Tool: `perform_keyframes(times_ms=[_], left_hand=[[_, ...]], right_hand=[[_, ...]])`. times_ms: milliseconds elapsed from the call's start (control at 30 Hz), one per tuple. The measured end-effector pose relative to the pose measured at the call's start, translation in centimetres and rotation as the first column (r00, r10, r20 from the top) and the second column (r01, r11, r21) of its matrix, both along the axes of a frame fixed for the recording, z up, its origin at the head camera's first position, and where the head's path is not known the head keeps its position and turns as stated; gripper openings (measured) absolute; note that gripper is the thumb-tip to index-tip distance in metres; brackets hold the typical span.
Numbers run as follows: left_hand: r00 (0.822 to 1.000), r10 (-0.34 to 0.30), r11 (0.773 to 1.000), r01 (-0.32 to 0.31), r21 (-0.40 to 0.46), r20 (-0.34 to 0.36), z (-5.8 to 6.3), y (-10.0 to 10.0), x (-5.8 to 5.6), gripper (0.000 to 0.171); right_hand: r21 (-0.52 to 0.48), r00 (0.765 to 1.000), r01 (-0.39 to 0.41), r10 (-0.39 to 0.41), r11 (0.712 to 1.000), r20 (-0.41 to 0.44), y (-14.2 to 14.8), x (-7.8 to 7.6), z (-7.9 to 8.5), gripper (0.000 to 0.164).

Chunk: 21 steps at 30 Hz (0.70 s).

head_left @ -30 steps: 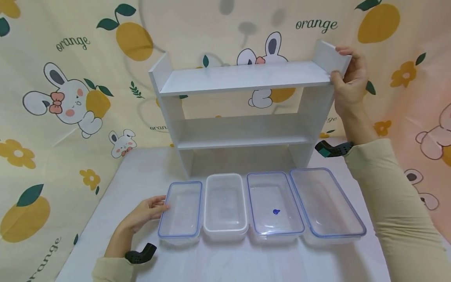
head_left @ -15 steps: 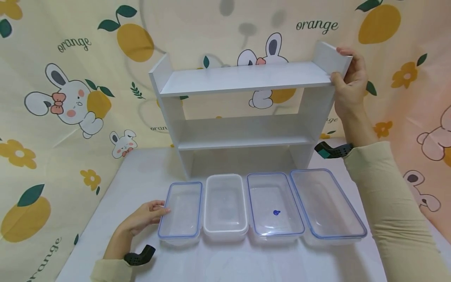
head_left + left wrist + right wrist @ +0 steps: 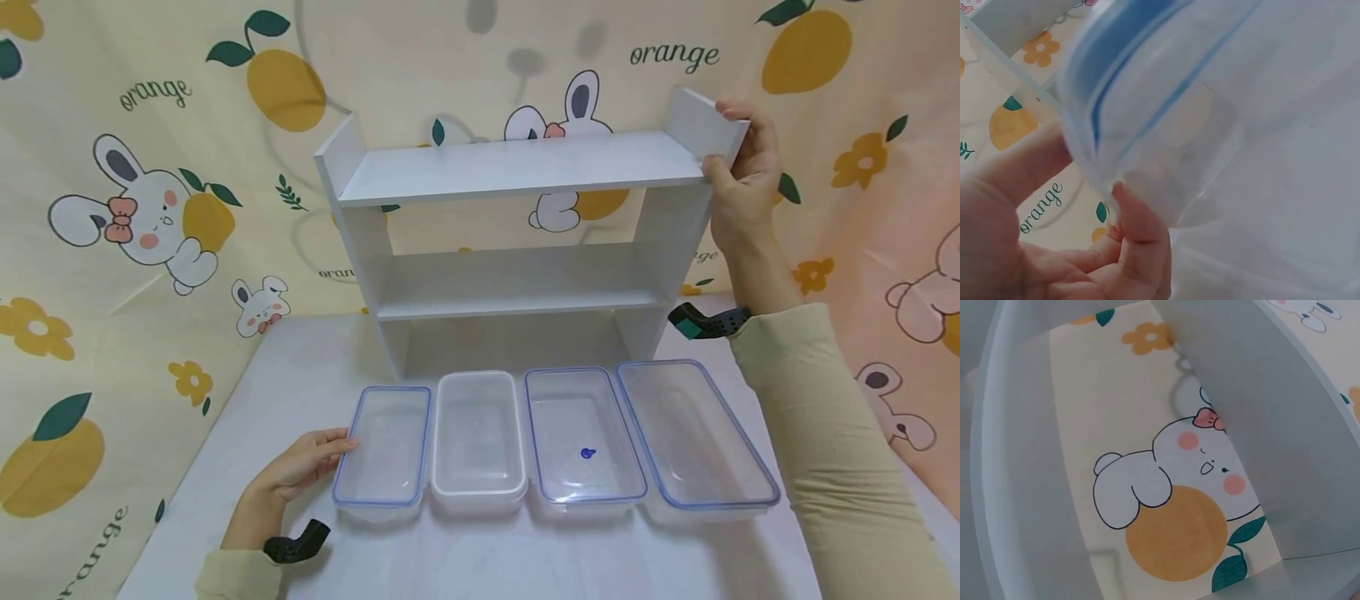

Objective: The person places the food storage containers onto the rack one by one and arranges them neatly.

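Left hand (image 3: 303, 462) is resting at the left edge of the leftmost clear container (image 3: 386, 450), blue-rimmed, on the white table (image 3: 487, 558); fingertips are touching its rim and upper side, lower fingers are partly curling in the left wrist view, can't tell whether it's truly pinching or just touching. Right hand (image 3: 750, 179) is gripping the upper right side panel of the white shelf unit (image 3: 525, 165), thumb lying on the near side, fingers wrapping over the front edge. Shelf unit is standing behind the containers, its right panel running between thumb and fingers. White-rimmed container (image 3: 478, 433) is sitting second in the row, then a blue-rimmed one (image 3: 566, 417), then the rightmost blue-rimmed container (image 3: 697, 433), angling outward; these three are lying out of reach of the fingertips. Writing: backdrop cloth (image 3: 480, 83) is repeating "orange" in script, upper left, upper right, lower left; shelf is cutting off more copies. Left wrist view is showing one whole "orange" near the fingers. Small blue mark (image 3: 588, 453) is showing on the third container, too small to read.
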State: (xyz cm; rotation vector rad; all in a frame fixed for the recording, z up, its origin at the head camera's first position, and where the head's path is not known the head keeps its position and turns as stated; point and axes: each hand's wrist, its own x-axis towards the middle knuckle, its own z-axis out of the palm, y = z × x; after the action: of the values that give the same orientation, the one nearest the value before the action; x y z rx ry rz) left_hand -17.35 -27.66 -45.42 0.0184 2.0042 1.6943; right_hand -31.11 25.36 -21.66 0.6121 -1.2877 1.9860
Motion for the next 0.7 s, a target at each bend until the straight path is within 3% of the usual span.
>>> perform_keyframes(times_ms=[200, 500, 700], left_hand=[[1.000, 0.002, 1.000, -0.002, -0.014, -0.015, 0.6, 0.1, -0.2, 0.061], [0.999, 0.012, 1.000, -0.012, -0.010, -0.052, 2.1, 0.1, -0.6, 0.052], [0.997, 0.036, 0.999, -0.034, 0.031, -0.069, 3.0, -0.1, -0.6, 0.027]], right_hand=[[0.004, 1.000, 0.000, 0.000, 1.000, 0.007, 0.1, 0.1, 0.1, 0.045], [-0.007, 1.000, -0.027, 0.027, 1.000, 0.001, 0.2, -0.1, 0.1, 0.045], [-0.012, 0.998, -0.056, 0.056, 0.998, -0.011, 0.1, -0.1, 0.0, 0.047]])
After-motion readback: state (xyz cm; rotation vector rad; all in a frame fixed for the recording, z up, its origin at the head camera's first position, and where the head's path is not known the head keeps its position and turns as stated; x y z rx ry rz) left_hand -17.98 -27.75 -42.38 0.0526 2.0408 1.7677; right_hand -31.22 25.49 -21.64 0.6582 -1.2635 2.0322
